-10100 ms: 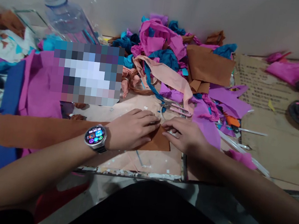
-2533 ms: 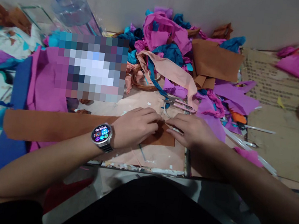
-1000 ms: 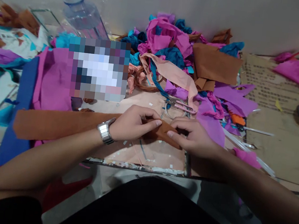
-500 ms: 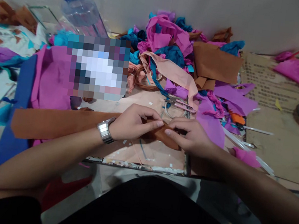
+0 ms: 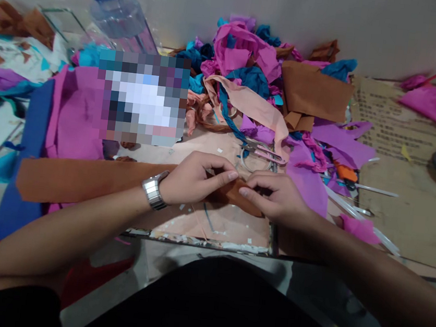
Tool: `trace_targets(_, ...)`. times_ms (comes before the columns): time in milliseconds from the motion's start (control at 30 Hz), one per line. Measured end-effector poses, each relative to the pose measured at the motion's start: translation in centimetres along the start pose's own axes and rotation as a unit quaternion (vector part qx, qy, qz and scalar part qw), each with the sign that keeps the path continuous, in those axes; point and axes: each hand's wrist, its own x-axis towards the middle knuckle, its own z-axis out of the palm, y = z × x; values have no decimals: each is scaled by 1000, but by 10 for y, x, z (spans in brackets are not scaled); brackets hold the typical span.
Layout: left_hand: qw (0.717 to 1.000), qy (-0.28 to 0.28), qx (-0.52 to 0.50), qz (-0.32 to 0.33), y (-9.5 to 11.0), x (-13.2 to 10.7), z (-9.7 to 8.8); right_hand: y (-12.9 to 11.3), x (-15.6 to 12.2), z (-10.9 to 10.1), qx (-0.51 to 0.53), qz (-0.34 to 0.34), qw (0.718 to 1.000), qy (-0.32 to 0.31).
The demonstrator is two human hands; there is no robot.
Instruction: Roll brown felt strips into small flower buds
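Observation:
A long brown fabric strip [image 5: 90, 183] stretches from the left side of the table to between my hands. My left hand [image 5: 196, 179], with a metal watch on its wrist, pinches the strip near its right end. Close beside it, my right hand [image 5: 277, 196] pinches the same end between thumb and fingers. The fingertips of both hands almost meet, and the fingers partly cover the fabric there. Just beyond my right hand lie thread snips [image 5: 264, 152] with a pink handle, next to a pale ring.
A clear bottle [image 5: 118, 18] with a white cap stands at the back left, near a blurred-out patch. Crumpled magenta, blue and purple scraps [image 5: 250, 51] pile against the wall. Brown cloth [image 5: 316, 91] lies behind right. Cardboard [image 5: 402, 205] covers the right side, with white sticks nearby.
Both hands keep their hold on the brown strip. Only a very slight shift of the fingers and of the strip's right end shows.

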Motion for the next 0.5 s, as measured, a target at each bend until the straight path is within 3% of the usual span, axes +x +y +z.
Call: trace_targets(500,1000,-17,-22,-7,1,-1,2,1,1,3,15,-13,1000,21)
